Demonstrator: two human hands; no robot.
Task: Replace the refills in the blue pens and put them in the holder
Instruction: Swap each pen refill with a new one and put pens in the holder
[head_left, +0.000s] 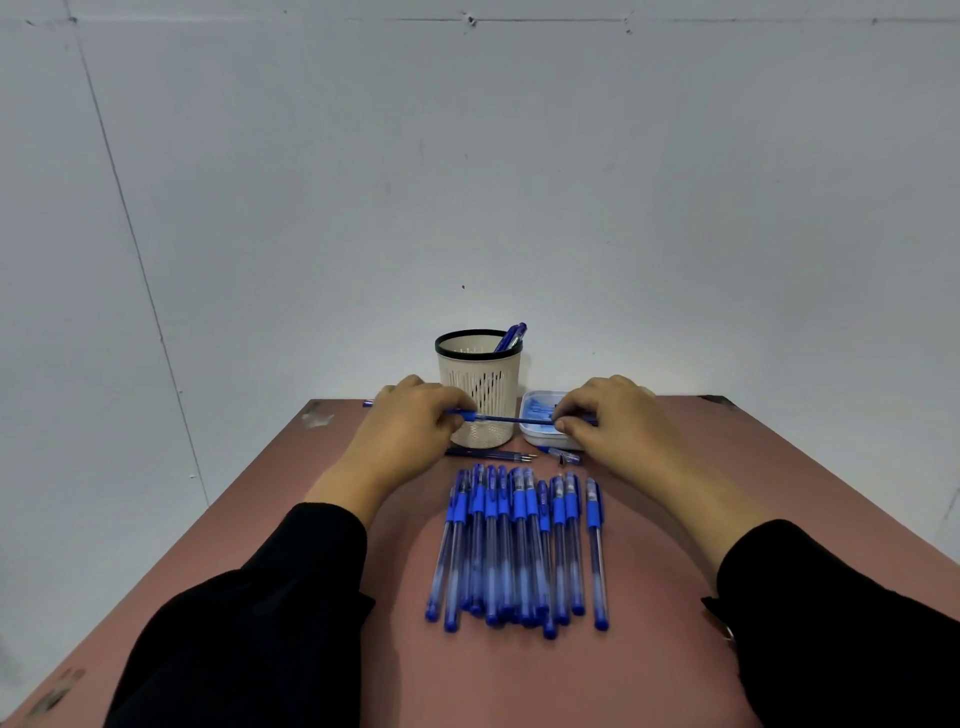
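Reddish bench (675, 649), grey wall: both hands pinch one blue pen (511, 419), left hand (410, 431) and right hand (613, 421) at its ends, axis nine-to-three, holder (480, 389) at twelve.

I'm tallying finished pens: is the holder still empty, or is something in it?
Not empty. The holder stands upright with blue pens sticking out over its right rim. How many, I cannot tell.
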